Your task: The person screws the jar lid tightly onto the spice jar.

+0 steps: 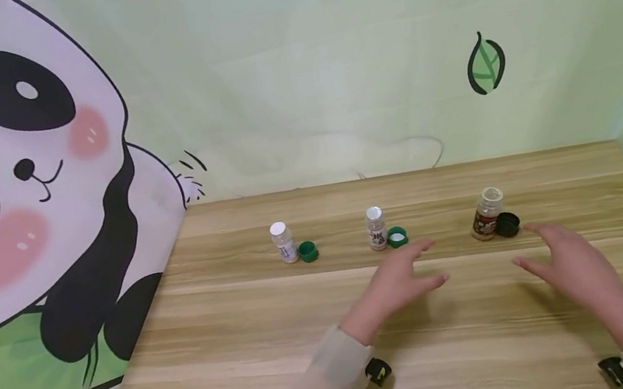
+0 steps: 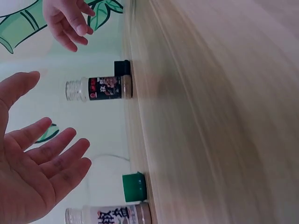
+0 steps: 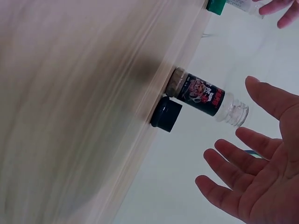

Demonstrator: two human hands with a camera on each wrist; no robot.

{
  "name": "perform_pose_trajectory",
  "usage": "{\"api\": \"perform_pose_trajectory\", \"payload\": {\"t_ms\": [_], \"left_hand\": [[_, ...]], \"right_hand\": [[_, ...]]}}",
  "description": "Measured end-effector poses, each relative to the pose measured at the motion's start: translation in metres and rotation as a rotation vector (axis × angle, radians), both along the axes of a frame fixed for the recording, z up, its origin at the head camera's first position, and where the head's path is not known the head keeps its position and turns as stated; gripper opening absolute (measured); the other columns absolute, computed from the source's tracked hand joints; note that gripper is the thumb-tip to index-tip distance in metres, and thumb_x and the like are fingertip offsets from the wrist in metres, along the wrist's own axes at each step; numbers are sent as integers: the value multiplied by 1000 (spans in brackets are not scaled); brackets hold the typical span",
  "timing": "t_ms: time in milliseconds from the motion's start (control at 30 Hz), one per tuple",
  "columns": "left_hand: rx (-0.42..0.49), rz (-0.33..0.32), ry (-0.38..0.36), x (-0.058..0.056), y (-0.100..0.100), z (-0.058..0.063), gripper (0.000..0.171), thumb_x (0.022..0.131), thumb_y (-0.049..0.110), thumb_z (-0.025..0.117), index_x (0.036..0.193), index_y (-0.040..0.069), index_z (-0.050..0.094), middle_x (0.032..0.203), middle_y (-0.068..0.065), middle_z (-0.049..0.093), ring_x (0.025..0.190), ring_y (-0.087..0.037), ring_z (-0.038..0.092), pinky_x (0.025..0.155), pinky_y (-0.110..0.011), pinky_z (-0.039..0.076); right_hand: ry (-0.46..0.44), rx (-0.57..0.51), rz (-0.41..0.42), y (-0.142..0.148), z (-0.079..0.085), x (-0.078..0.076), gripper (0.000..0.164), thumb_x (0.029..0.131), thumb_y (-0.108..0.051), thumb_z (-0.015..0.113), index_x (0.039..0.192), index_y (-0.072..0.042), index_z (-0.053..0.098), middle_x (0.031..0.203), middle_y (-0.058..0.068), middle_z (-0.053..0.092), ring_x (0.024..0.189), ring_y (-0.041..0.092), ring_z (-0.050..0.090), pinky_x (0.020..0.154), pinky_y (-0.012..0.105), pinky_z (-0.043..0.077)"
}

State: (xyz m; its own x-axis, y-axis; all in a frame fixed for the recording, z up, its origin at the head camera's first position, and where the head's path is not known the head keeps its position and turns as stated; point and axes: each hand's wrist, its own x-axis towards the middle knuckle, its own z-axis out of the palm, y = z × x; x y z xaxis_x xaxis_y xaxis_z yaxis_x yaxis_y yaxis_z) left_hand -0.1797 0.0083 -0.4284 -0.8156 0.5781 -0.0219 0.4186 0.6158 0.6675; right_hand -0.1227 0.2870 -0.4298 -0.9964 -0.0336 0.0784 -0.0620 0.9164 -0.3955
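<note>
In the head view, a small glass spice jar with a dark label [image 1: 484, 216] stands uncapped at the right, its black cap [image 1: 507, 224] beside it on the table. My right hand [image 1: 579, 261] hovers just in front of that cap, thumb and fingers spread, holding nothing. My left hand [image 1: 395, 283] is held over the table in front of the middle jar [image 1: 376, 230] and its green cap [image 1: 397, 237], fingers apart and holding nothing. Both palms show bare in the left wrist view and right wrist view, near the dark-labelled jar [image 3: 203, 95].
Farther left stands a third small jar [image 1: 284, 245] with a white top, a green cap [image 1: 308, 251] next to it. The wooden table [image 1: 237, 342] ends at a green backdrop [image 1: 271, 92] with a printed panda and leaves. Dark bands sit at both wrists.
</note>
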Motion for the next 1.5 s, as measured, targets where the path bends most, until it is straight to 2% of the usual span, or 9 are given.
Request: {"api": "perform_pose_trajectory", "payload": {"t_ms": [367,600,800,1100,1500], "left_hand": [[74,19,-56,-8,18,6,68,94,38,75,153,19,48,157,-2,53,143,-23,53,118,-35,42],[68,21,-42,-18,30,7,68,94,40,74,153,19,47,158,-1,51,142,-23,53,118,-35,43],[79,13,-53,-25,40,7,67,95,38,73,153,17,47,158,-2,51,143,-22,52,118,-32,42],[59,10,-38,-31,54,9,67,95,38,72,154,18,46,157,-3,52,142,-22,54,116,-32,44],[82,38,-67,-41,68,3,69,94,39,73,154,22,45,156,-3,53,141,-22,54,113,-36,47]], "right_hand": [[-37,-9,-12,10,-1,-10,75,95,-30,72,144,16,42,143,45,43,127,64,44,104,73,38],[-39,-12,-28,17,-2,-18,72,96,-29,70,143,16,42,141,46,45,124,64,46,101,73,41],[-77,-34,-27,23,-1,-24,71,98,-30,68,143,17,40,139,45,47,118,62,52,94,70,46],[-98,-57,-2,28,-4,-38,74,97,-27,69,144,19,36,141,46,44,121,62,50,96,71,45],[-133,-52,8,33,-3,-47,74,98,-29,67,143,21,36,140,47,43,121,62,49,96,71,45]]}}
